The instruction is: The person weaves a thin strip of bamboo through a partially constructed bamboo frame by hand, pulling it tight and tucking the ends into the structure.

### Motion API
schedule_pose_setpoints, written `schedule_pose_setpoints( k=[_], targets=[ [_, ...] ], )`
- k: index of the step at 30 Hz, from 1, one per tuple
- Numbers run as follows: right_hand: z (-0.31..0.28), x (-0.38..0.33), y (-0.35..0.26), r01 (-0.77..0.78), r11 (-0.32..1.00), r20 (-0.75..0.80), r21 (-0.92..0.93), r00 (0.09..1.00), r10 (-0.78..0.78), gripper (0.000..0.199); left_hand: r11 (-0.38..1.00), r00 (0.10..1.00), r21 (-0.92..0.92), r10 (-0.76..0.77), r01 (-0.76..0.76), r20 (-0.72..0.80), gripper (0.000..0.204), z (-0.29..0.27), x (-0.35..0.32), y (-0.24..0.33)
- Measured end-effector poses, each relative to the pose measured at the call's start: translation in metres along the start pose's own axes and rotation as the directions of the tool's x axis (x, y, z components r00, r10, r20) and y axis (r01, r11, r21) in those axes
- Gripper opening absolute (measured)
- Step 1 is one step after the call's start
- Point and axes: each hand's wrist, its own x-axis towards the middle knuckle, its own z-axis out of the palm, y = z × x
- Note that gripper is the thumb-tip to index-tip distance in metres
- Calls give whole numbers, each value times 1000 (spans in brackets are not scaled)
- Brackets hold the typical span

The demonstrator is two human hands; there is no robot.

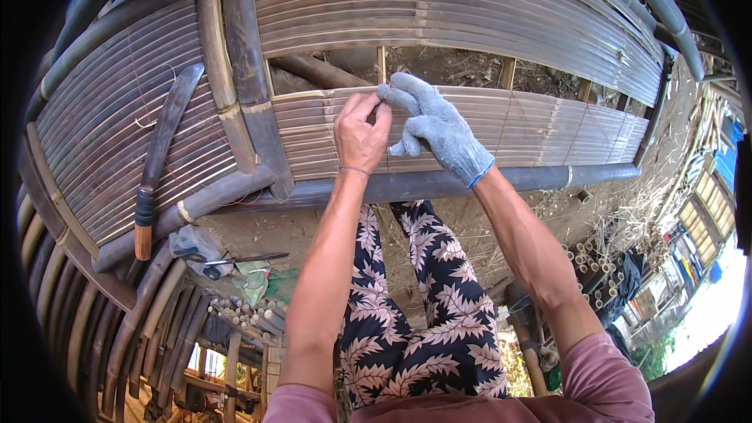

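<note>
My left hand, bare, is closed in a pinch at the far edge of a panel of split bamboo slats. Close against its fingertips is my right hand, in a grey knitted glove with a blue cuff. The gloved fingers are bent, with thumb and forefinger meeting the left fingers. Whatever lies between the fingertips is too small to make out. Thin reddish cord runs across the slats right of my hands. Dark bamboo poles frame the panel, the near one running just below my wrists.
A long curved knife with a wooden handle lies on the slatted section at left. Beyond my hands a gap shows cross-pieces and ground, then another slat panel. Scissors, plastic bags and cut bamboo lie below left; bamboo pieces are stacked at right.
</note>
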Motion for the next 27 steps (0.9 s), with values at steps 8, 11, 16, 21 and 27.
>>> schedule_pose_setpoints(
  k=[8, 11, 16, 21, 27],
  targets=[
    [-23, 23, 15, 442, 300, 263, -845, 833, -487, 63, 999, 992, 29, 39, -43, 121, 10, -6, 16, 10],
    [-16, 27, 4, 342, 272, 188, -899, 864, -467, 48, 1000, 987, -24, -8, 12, 160, 13, -14, 20, 4],
    [-12, 26, -2, 304, 240, 121, -922, 815, -567, 33, 999, 985, -12, -49, 52, 167, 18, -21, 22, 8],
    [-3, -4, -3, 185, 349, -29, -919, 850, -526, 25, 908, 870, 87, -417, 410, 263, 24, -40, -1, 21],
    [23, -11, 6, 184, 470, -93, -863, 858, -505, 22, 694, 821, -451, -396, 561, 412, 20, -35, -8, 35]
  ],
)
